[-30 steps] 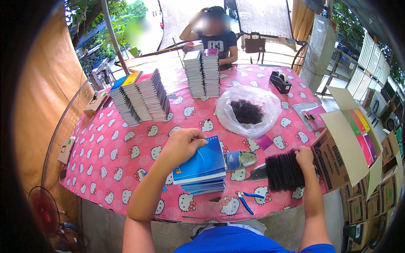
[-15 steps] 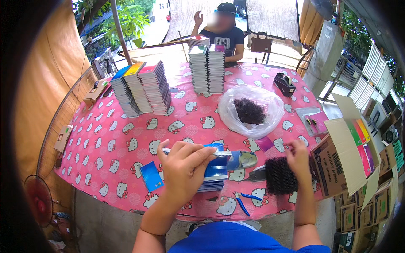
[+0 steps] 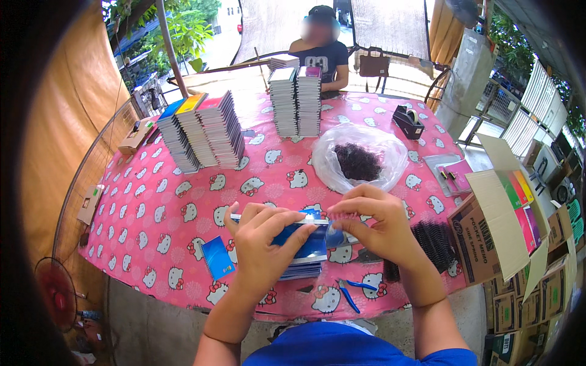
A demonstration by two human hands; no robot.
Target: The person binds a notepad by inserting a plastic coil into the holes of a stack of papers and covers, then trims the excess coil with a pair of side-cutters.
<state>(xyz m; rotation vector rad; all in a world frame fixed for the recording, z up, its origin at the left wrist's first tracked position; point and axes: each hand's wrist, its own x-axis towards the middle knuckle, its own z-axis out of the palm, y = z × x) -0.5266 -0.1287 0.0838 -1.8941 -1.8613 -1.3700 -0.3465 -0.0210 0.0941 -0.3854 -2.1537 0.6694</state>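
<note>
My left hand [image 3: 262,241] is closed around a blue-covered pocket notebook [image 3: 312,243], thumb on its cover and fingers over its upper edge. It is held tilted above a stack of blue notebooks [image 3: 302,271]. At the notebook's right end, my right hand [image 3: 381,227] pinches a thin spiral binding coil [image 3: 343,216], partly hidden by the fingers. A pile of black spiral coils [image 3: 434,244] lies beside my right forearm. Blue-handled cutting pliers [image 3: 353,293] rest near the front edge. One blue spiral notebook [image 3: 218,257] lies flat at the left.
Tall notebook stacks [image 3: 204,137] stand at the back left, others [image 3: 296,104] at the back middle. A white plastic bag [image 3: 395,160] holds dark coils. A tape dispenser [image 3: 408,123] and an open cardboard box [image 3: 470,236] are at right. Another person [image 3: 323,58] sits across the table.
My right hand has moved left from the black coil pile to the notebook's right end, with a coil between its fingers. The person opposite has lowered a raised hand.
</note>
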